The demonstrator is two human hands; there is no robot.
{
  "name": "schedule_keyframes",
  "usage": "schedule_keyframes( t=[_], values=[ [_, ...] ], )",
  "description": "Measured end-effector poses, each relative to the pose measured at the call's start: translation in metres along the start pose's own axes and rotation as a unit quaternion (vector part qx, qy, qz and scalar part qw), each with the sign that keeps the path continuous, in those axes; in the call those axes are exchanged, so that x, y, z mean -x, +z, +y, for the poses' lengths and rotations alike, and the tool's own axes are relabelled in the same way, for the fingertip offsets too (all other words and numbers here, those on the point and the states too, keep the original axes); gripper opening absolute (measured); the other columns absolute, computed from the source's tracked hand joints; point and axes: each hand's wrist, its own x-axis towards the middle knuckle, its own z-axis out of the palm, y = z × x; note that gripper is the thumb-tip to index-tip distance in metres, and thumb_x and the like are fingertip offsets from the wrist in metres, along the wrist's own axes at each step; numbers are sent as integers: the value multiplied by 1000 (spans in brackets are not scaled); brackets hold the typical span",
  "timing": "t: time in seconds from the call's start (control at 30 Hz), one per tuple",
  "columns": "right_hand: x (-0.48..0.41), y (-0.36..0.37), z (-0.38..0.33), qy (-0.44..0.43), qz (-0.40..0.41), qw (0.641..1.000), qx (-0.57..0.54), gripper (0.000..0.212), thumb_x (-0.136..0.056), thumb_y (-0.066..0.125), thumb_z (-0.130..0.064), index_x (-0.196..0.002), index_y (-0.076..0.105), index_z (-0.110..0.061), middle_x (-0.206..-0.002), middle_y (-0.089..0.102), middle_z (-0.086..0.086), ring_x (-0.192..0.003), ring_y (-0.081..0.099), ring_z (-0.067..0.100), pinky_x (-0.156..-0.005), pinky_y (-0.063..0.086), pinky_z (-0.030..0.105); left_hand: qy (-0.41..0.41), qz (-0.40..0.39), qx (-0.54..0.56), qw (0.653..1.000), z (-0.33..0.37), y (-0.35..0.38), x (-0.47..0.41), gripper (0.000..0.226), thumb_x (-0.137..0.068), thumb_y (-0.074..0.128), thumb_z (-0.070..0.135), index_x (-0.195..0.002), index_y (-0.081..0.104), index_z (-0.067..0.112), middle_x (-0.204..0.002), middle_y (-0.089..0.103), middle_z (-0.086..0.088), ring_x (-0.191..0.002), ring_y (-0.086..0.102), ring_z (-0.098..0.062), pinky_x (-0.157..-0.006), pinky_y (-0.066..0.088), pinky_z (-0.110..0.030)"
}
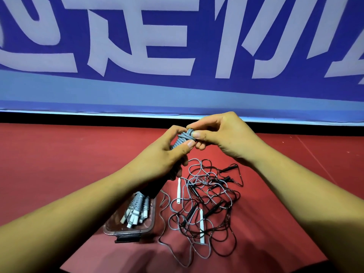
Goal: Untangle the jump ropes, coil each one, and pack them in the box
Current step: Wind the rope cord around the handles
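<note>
At centre frame the right hand [222, 138] pinches the free end of a grey cord between thumb and forefinger, right at the top of the coiled grey rope [182, 139]. The left hand [167, 156] is wrapped round the body of that bundle, thumb pressed on the turns. The cord looks light, soft and springy, with a smooth, probably slippery sheath, so the wraps would likely loosen if let go. The bundle is best held across its turns, with the tail kept taut.

Below the left wrist, at lower centre-left, sits one clear box [146, 228]. It already holds coiled grey ropes, seemingly two or three, though the wraps overlap too much for a sure count.

Right of the box, the tangle [208, 201] of grey and black cords lies loose on the red floor [59, 164]. Two white handles [178, 191] show in it, and about five black handles [226, 170]. One blue banner [197, 91] fills the upper frame.
</note>
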Motion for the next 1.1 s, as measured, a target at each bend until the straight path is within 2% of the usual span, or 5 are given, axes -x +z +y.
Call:
schedule_keyframes(
  t=[0.47,0.67,0.8,0.97,1.1],
  values=[
    [-1,7,4,-4,40,999,-25,9,-95,58,-5,-95,65,2,-66,58,5,-55,50,14,-56,45,20,-47,1,200,979,5,12,-4,37,-86,58,47,-111,54,20,-66,58,-12,-46,54,-26,-48,48,-29],
    [-3,11,1,63,67,959,-268,16,-101,42,-2,-90,53,-3,-82,65,11,-57,57,16,-53,48,22,-70,6,292,954,8,10,-8,53,-90,55,48,-132,52,14,-71,55,-8,-48,55,-25,-47,48,-29],
    [-5,16,-1,64,58,914,-397,14,-103,38,-7,-92,47,-5,-90,68,17,-60,63,20,-57,53,25,-59,-23,338,939,16,4,-9,47,-94,47,47,-127,59,17,-64,53,-7,-48,55,-23,-46,49,-25],
    [-4,15,-3,59,65,916,-391,11,-101,44,-5,-90,48,-6,-79,62,15,-58,62,20,-56,53,26,-45,-49,339,938,11,-1,-4,50,-83,67,46,-119,52,14,-67,56,-6,-48,55,-21,-46,49,-24],
    [-3,8,-5,55,63,915,-394,3,-96,51,-2,-94,53,-4,-73,63,14,-59,64,20,-58,55,25,-21,0,242,970,12,-11,-4,35,-81,71,19,-110,54,9,-79,65,-11,-52,58,-23,-47,50,-28]
  ],
)
